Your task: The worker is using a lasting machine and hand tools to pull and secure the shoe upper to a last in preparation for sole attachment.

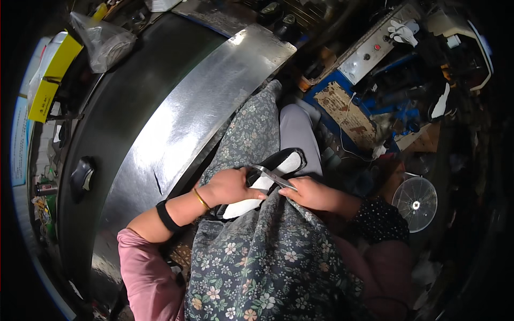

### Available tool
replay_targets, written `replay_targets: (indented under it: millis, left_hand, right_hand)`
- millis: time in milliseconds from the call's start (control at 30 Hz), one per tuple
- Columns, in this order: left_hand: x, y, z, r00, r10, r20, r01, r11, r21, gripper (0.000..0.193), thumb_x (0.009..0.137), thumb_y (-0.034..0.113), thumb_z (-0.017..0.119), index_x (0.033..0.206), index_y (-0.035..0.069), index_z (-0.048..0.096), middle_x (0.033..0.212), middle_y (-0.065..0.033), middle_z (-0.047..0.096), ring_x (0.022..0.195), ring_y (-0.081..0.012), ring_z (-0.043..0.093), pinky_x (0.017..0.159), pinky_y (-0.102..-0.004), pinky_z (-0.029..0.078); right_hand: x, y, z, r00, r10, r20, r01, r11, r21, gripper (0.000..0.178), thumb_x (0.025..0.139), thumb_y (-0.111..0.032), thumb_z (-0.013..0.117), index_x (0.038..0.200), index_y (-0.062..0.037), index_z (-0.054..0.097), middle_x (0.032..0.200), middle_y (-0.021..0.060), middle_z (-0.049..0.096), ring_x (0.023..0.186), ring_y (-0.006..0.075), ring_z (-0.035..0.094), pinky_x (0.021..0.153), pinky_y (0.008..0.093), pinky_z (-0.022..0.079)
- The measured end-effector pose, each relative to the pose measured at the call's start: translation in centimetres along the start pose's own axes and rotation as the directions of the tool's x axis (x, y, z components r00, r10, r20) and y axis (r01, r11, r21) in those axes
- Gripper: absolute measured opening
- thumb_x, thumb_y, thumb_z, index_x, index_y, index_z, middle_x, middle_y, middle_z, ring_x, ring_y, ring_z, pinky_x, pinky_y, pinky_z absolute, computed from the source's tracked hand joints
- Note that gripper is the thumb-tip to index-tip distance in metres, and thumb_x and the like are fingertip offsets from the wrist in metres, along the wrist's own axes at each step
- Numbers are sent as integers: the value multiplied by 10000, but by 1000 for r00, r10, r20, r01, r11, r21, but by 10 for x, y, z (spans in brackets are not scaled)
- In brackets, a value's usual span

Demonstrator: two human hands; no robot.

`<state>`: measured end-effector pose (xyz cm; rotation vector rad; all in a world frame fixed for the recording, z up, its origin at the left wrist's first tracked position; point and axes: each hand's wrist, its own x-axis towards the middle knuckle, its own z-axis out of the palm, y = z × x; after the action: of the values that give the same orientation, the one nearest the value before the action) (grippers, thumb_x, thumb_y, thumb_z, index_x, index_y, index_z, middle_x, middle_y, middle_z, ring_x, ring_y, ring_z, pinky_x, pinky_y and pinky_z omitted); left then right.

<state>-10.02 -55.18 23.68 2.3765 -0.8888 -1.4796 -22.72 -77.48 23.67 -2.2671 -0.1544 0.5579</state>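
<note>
A black shoe upper with a white sole-shaped underside [292, 162] lies across my lap, on a dark floral apron [257, 267]. My left hand [230, 187] grips its near end, with the thumb along the white face. My right hand [313, 193] is closed round a bright metal hand tool [276, 178]. The tool's curved tip reaches over the middle of the shoe, close to my left fingers. Its exact kind is hard to tell, since my fingers cover the grip.
Left of me runs a dark belt [134, 69] edged by a shiny metal ledge [176, 112]. Another black shoe [83, 179] rests on the belt. At the right stand a blue-framed machine with a control panel [369, 59], white gloves [402, 33] and a round fan guard [415, 205].
</note>
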Motion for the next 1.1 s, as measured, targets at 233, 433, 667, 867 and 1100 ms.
replay_targets:
  millis: [233,433,667,867,1100]
  left_hand:
    - [-6,-56,55,939,342,-43,-134,247,-960,885,793,79,764,1509,69,245,1307,-69,543,1158,-147,512,1000,-277,401]
    - [-64,-77,33,947,96,-307,-305,-39,-952,929,754,-19,750,1519,78,232,1288,-61,550,1136,-141,537,994,-266,420]
    - [-28,-113,79,613,-5,-790,154,982,113,846,802,395,700,1424,-48,336,1498,-291,260,1417,-441,193,1148,-526,177]
    - [11,-96,100,550,226,-804,-237,965,110,563,806,56,503,1356,-41,436,1356,-257,478,1308,-393,415,1112,-469,315]
    - [22,-116,109,520,141,-842,-358,931,-65,470,797,32,590,1257,-53,538,1235,-291,564,1166,-433,542,1007,-429,433]
  right_hand:
    - [19,-23,19,976,-19,217,29,999,-40,380,960,-355,536,920,21,569,875,262,635,872,452,610,741,485,478]
    - [57,-32,-34,978,-208,-4,207,975,77,275,918,-239,638,861,17,553,753,178,554,652,307,555,615,380,443]
    - [216,14,1,925,88,-369,72,914,400,226,897,-208,637,934,9,589,737,122,588,660,223,571,618,349,457]
    - [274,-5,6,813,-338,-475,153,910,-385,382,754,-65,607,1130,-3,627,1146,240,556,1023,410,540,926,456,446]
    - [160,67,-65,710,-307,-634,235,952,-198,263,818,-133,654,1069,-59,675,1270,186,579,1166,354,553,991,415,449]
